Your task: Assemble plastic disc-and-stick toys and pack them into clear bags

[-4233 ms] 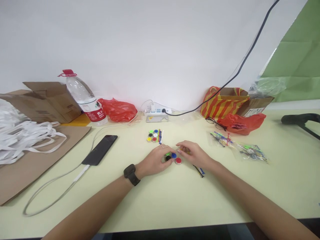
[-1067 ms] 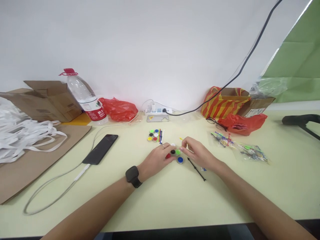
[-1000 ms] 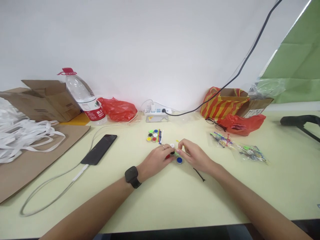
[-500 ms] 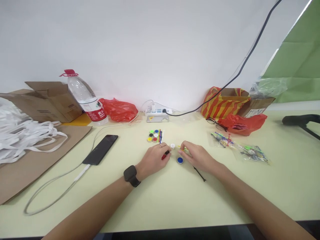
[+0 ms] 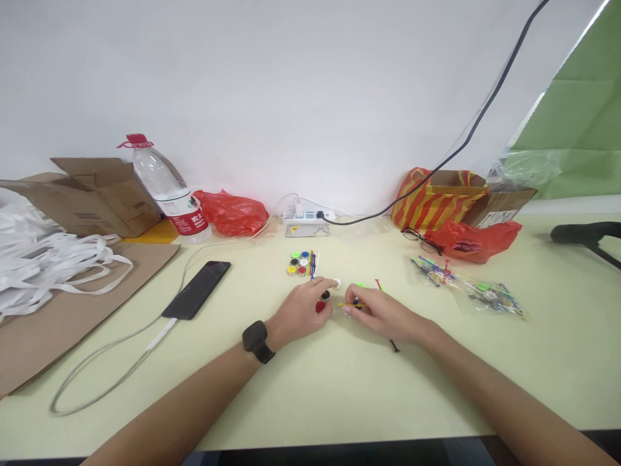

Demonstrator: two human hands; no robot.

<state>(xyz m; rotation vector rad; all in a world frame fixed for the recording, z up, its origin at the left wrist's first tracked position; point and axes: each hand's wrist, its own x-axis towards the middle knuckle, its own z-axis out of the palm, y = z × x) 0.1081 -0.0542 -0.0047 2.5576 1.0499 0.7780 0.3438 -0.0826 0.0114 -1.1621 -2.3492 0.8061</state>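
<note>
Colored discs (image 5: 320, 307) are lying beside the left hand (image 5: 301, 307), whose fingers are resting curled; whether it is squeezing any is not showing. The right hand (image 5: 383, 312) is resting over a yellow stick (image 5: 342, 304), but its pinch is not showing clearly. Farther back, neat rows of discs (image 5: 303, 263) are seeming finished; the ones by the hands are looking unfinished. A pale table (image 5: 291, 401) is standing by a white wall (image 5: 301, 97).

Free tabletop (image 5: 295, 401) between forearms (image 5: 208, 385), discs (image 5: 321, 306) beyond
</note>
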